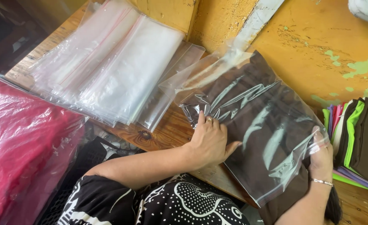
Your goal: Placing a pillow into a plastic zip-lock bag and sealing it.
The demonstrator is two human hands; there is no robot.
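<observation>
Head view: the clear bag (255, 125) of dark brown cloth lies tilted just right of the empty-bag stack (109, 66), left hand (209, 143) pressing flat with fingers together, seemingly flattening it, right hand (321, 160) clamped on its lower corner, apparently steadying.

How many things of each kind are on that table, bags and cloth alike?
Clear bag with brown cloth, held by the left hand and right hand: 1
Pile of empty clear bags: 1
Big bag of red cloth: 1
Stack of folded coloured cloth: 1
Total: 4
</observation>
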